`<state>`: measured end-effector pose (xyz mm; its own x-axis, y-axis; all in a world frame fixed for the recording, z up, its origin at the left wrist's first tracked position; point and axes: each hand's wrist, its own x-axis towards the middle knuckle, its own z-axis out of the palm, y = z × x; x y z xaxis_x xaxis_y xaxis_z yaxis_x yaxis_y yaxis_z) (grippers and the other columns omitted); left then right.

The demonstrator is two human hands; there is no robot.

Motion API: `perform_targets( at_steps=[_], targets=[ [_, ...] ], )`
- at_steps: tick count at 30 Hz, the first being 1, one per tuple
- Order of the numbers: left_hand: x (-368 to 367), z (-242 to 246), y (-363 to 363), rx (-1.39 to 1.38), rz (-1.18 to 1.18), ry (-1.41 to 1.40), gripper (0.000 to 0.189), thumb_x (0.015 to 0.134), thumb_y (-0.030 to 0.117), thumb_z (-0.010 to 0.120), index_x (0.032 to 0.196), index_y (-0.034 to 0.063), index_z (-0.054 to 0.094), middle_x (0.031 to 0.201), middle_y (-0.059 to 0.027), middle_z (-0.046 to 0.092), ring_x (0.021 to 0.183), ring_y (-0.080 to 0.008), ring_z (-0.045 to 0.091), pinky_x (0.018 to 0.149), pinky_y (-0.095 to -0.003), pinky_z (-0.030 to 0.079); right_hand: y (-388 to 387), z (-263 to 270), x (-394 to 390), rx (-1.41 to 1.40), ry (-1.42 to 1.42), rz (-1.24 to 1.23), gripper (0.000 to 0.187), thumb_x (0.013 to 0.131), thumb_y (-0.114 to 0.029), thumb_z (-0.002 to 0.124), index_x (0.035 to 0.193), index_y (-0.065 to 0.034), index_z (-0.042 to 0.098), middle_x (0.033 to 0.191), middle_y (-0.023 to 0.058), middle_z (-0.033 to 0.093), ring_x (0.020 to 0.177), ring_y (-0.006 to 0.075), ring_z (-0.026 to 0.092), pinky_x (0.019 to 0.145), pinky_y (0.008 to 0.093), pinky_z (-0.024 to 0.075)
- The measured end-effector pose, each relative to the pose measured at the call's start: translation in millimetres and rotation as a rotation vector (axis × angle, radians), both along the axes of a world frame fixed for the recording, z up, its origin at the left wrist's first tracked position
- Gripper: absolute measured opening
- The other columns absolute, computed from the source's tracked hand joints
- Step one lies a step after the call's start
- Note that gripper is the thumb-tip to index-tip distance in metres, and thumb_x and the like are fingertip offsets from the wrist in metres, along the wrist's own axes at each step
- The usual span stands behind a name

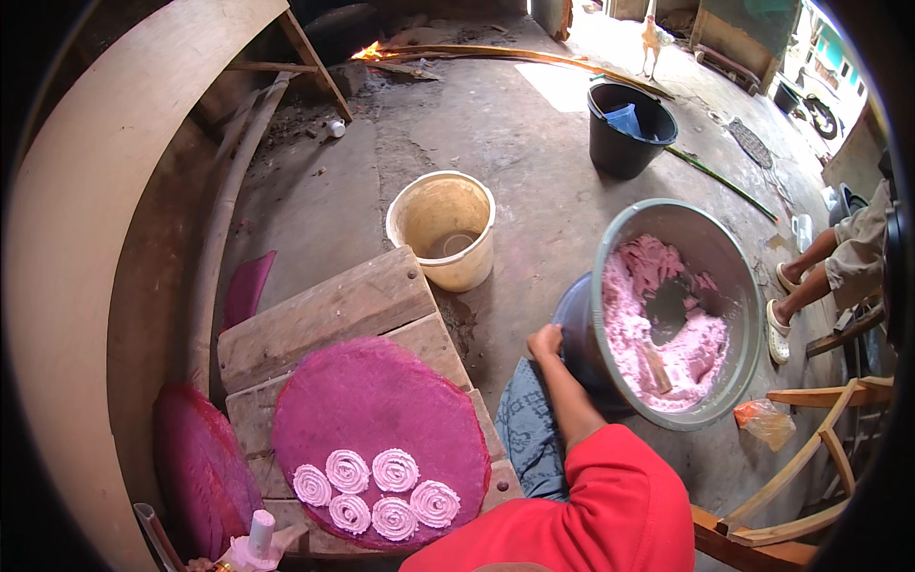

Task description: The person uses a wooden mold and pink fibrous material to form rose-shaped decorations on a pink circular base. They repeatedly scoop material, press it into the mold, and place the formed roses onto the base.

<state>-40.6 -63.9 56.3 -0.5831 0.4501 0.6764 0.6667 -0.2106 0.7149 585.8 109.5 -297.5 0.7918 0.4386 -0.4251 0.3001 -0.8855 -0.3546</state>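
Note:
My right hand [547,342] is curled against the side of a dark blue bucket [575,314]. A grey-green plastic basin [747,336] sits tilted on that bucket, holding pink dough [697,354] with a wooden paddle [656,368] stuck in it. At the bottom left edge, only the fingers of my left hand [200,565] show, closed at a dough-smeared press with a pale tube [261,535]. Between my hands, a round magenta mesh sheet [379,407] lies on a plank table [325,304]. Several spiral rosettes of pink dough [393,470] are grouped on its near part.
More magenta round sheets [204,472] lean left of the table. Beyond it stands a cream bucket [442,268]. Farther off are a black bucket [629,154], a burning fire [372,51] and a chicken [650,43]. Someone's legs [808,286] and a wooden chair frame [793,479] are at right.

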Motion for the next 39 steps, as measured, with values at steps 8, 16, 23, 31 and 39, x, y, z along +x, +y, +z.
perform_targets(
  at_steps=[8, 16, 23, 31, 39],
  targets=[
    [5.9, 3.1, -4.9, 0.009, 0.022, 0.039, 0.015, 0.095, 0.010, 0.056, 0.099, -0.0019, 0.063, 0.090, -0.0150, 0.062, 0.085, -0.0258, 0.061, 0.072, -0.0342, 0.052, 16.1, 7.5, -59.3, 0.032, 0.197, 0.086, 0.050, 0.085, -0.022, 0.065, 0.122, 0.0083, 0.051, 0.124, 0.0290, 0.056, 0.111, 0.0392, 0.061, 0.096, 0.0424, 0.0492],
    [-3.9, 13.5, -35.9, -0.028, 0.099, 0.186, 0.017, 0.096, 0.007, 0.053, 0.102, -0.0049, 0.063, 0.091, -0.0154, 0.062, 0.084, -0.0247, 0.060, 0.075, -0.0343, 0.051, -54.7, 182.2, -64.5, 0.424, 0.149, 0.557, 0.034, 0.092, -0.021, 0.057, 0.115, 0.0037, 0.063, 0.106, 0.0240, 0.066, 0.101, 0.0372, 0.065, 0.086, 0.0415, 0.0513],
    [-33.4, -1.8, -50.6, -0.073, 0.269, 0.816, 0.019, 0.097, 0.004, 0.050, 0.104, -0.0074, 0.064, 0.092, -0.0158, 0.062, 0.083, -0.0237, 0.060, 0.078, -0.0345, 0.051, -133.0, 330.8, 18.4, 0.458, -0.676, 0.603, 0.041, 0.095, -0.029, 0.050, 0.095, 0.0069, 0.069, 0.079, 0.0198, 0.068, 0.074, 0.0373, 0.066, 0.071, 0.0456, 0.0519],
    [5.6, 7.3, -45.4, -0.148, 0.256, 0.805, 0.053, 0.084, 0.026, 0.073, 0.123, -0.0055, 0.056, 0.121, -0.0185, 0.061, 0.107, -0.0312, 0.060, 0.092, -0.0380, 0.048, -116.7, 261.3, 111.8, -0.227, -0.265, 0.495, 0.032, 0.087, -0.014, 0.046, 0.101, 0.0050, 0.068, 0.112, 0.0276, 0.064, 0.106, 0.0396, 0.064, 0.086, 0.0471, 0.0511],
    [62.3, 77.6, 45.7, 0.137, -0.025, 1.002, 0.074, 0.080, 0.034, 0.077, 0.134, -0.0052, 0.045, 0.126, -0.0214, 0.059, 0.113, -0.0375, 0.057, 0.099, -0.0423, 0.045, -107.7, 207.9, 119.7, 0.337, 0.561, -0.007, 0.021, 0.086, -0.002, 0.045, 0.092, 0.0012, 0.065, 0.059, 0.0111, 0.056, 0.040, 0.0194, 0.048, 0.036, 0.0348, 0.0332]
  ],
)
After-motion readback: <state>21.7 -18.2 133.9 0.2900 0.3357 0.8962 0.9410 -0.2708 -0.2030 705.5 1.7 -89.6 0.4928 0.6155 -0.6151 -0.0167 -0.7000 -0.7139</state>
